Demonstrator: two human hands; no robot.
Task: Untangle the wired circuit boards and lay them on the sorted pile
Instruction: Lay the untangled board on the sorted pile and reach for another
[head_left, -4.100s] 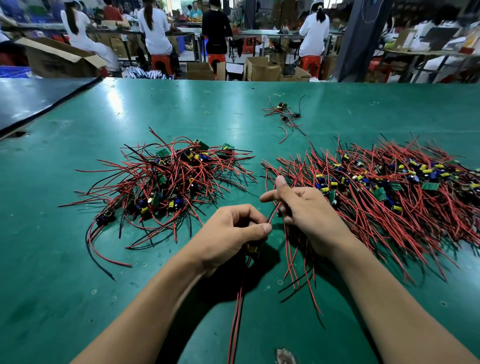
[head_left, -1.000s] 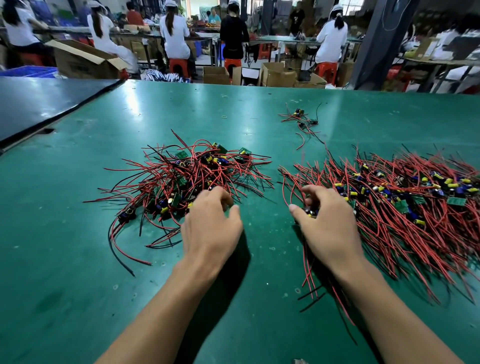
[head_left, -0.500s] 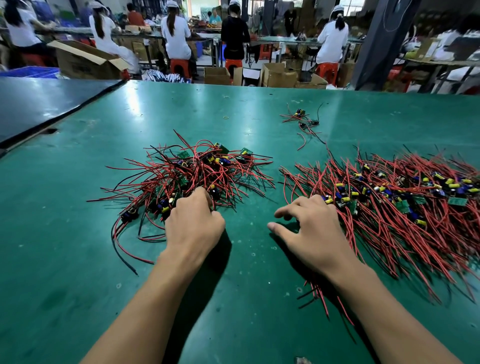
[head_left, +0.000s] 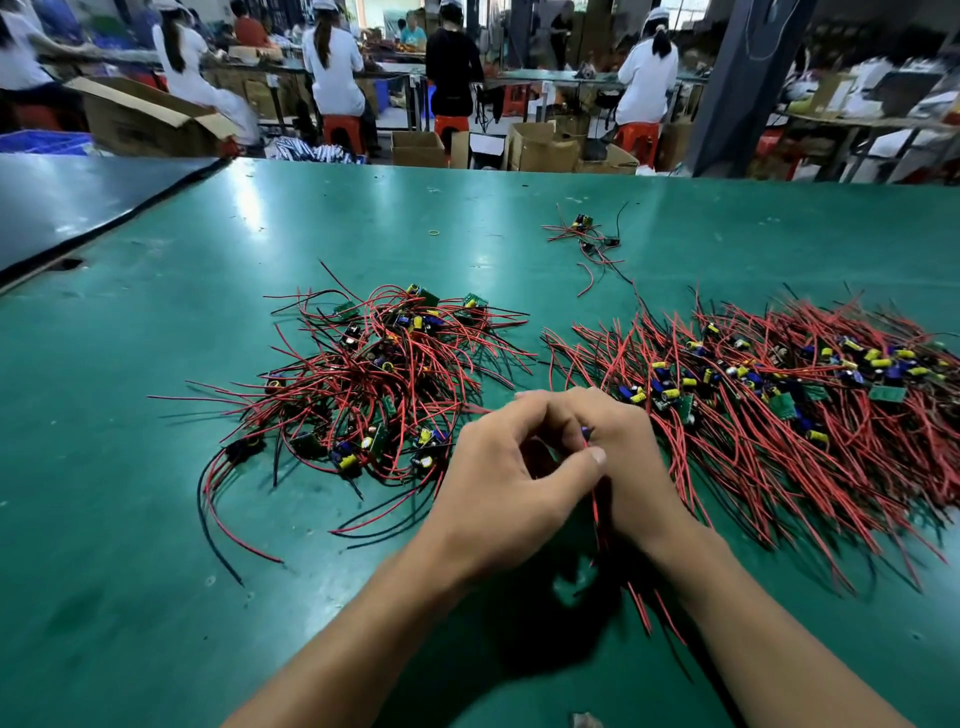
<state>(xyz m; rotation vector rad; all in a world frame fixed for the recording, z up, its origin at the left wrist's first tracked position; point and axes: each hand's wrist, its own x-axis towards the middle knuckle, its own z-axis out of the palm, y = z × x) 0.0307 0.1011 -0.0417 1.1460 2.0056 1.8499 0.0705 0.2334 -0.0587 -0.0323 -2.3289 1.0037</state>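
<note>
Your left hand (head_left: 498, 483) and right hand (head_left: 623, 457) hide nearly all of the board (head_left: 586, 430); only its red wires (head_left: 596, 512) show. Sorted pile (head_left: 779, 395) runs off the right edge. Workers (head_left: 332, 67) behind are blurred.

Yellow rubber band (head_left: 434, 232) on green table (head_left: 156, 519); cardboard boxes (head_left: 415, 148), red stools (head_left: 341, 129) behind.

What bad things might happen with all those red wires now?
The wired board is pinched in the left hand, so a hard tug might snap a thin wire off it. Its hanging wires lie close to the sorted pile, so they might catch there and muddle it.
</note>
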